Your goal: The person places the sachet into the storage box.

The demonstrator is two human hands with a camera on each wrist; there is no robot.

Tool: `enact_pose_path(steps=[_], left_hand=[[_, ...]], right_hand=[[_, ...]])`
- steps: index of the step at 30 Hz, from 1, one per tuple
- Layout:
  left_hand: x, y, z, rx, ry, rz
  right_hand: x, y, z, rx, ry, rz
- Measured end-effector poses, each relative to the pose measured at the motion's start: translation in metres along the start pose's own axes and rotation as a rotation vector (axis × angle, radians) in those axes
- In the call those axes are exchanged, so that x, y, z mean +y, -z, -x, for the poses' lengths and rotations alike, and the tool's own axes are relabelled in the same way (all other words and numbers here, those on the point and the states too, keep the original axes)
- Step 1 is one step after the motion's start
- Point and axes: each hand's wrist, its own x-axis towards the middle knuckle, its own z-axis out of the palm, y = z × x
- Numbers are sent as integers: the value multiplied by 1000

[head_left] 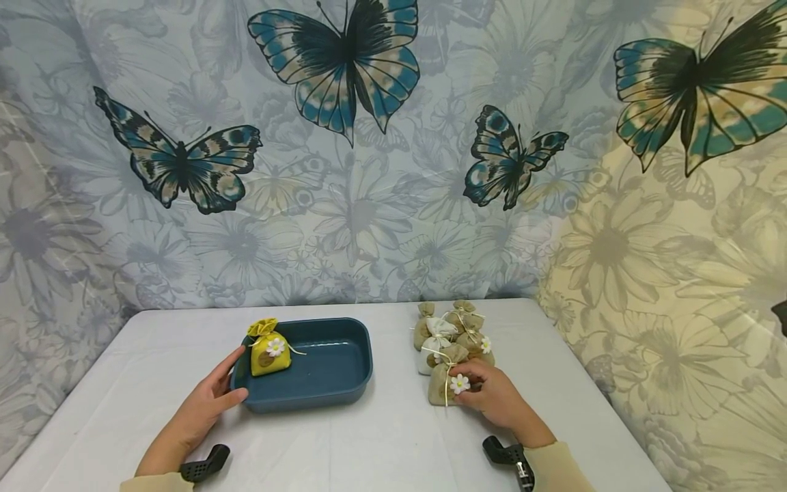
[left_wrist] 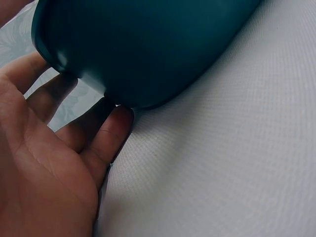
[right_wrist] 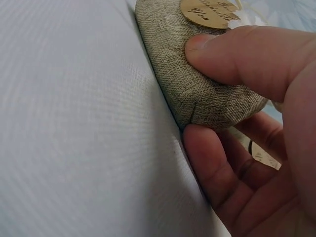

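Note:
A blue rectangular baking dish stands on the table's left half. Inside its left end, a yellow drawstring pouch with a white flower sits upright. My left hand touches that end of the dish, its fingertips against the outer wall and the thumb at the front corner. On the right, my right hand pinches the lower edge of a beige burlap drawstring pouch. The right wrist view has the thumb on the front of this burlap pouch, near a round wooden tag, with other fingers at its base.
Behind the held pouch stand several more pouches, among them a white one and beige ones. A white cloth covers the table. A butterfly-printed curtain hangs along the back and sides.

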Motion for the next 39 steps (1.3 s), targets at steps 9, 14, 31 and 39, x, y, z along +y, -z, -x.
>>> enact_pose_path(steps=[9, 14, 31, 39], left_hand=[[-1, 0, 1, 0, -3, 9], [-1, -1, 1, 0, -4, 17], [0, -1, 2, 1, 1, 37], [1, -2, 0, 8, 2, 13]], right_hand=[[2, -1, 0, 14, -14, -1], [1, -1, -1, 12, -41, -13], [-2, -5, -1, 88, -70, -28], [-8, -1, -3, 105, -70, 4]])
